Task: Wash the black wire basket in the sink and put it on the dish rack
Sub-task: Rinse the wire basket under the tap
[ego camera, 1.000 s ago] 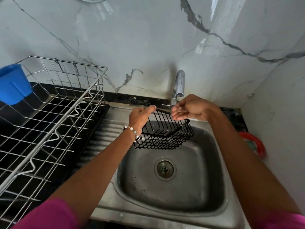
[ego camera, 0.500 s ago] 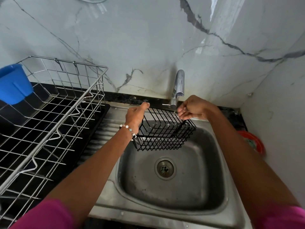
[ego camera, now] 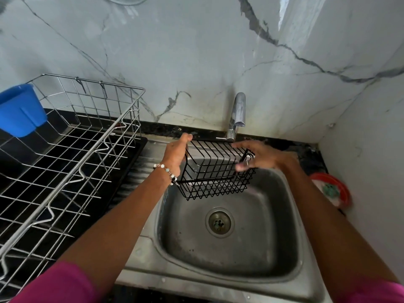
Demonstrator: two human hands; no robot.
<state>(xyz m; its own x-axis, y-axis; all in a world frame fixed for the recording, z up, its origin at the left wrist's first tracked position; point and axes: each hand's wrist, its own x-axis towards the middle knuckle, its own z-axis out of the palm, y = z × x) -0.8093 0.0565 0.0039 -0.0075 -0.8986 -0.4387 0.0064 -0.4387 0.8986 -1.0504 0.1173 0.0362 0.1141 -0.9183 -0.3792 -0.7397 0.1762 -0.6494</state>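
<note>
A: What's there, left to right?
B: One dish rack (ego camera: 65, 154), one black wire basket (ego camera: 215, 171), one sink (ego camera: 229, 235).
A: The basket?
B: Above the sink, opening tipped toward the camera, long axis left-right.
A: Grips?
B: Left hand (ego camera: 176, 153) clasps its left rim; right hand (ego camera: 259, 157), fingers spread, touches the right end.

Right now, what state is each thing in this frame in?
black wire basket: held above the sink, tilted.
left hand: grips the basket's left rim.
right hand: fingers spread on the basket's right side.
faucet: no water visible.
sink: drain open, no standing water.
dish rack: holds no dishes.
blue cup: hangs on the rack's edge.
</note>
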